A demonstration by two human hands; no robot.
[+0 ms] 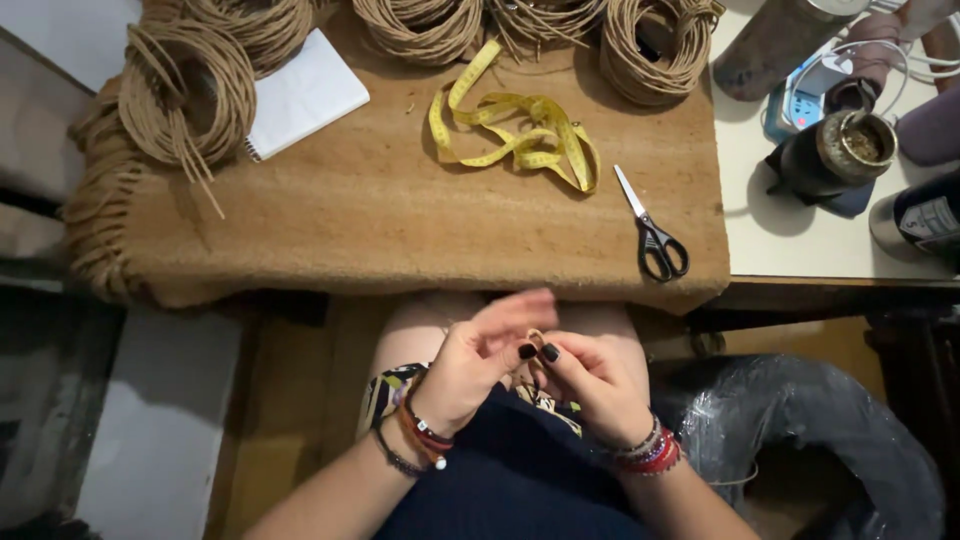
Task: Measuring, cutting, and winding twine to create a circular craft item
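**Hands pinch a bit of cord over the lap**

Left hand [470, 365] sits above the lap, fingers partly spread and blurred, its thumb and forefinger closed on a small loop of tan cord [535, 338]. Right hand [600, 385] meets it from the other side, fingertips touching the left ones and pinching the same cord; both wrists wear beaded bracelets.

Beyond the hands, the counter [380, 220] is covered by a brown woven mat. At its far left lies a coil of cord [185, 95], with a white notebook [305, 95] just beside it. More coils [420, 25] line the far edge. A yellow tape measure [520, 135] lies tangled near the middle, and black-handled scissors [655, 235] rest to its right, near the mat's edge. Dark jars [835, 150] stand further right, off the mat.
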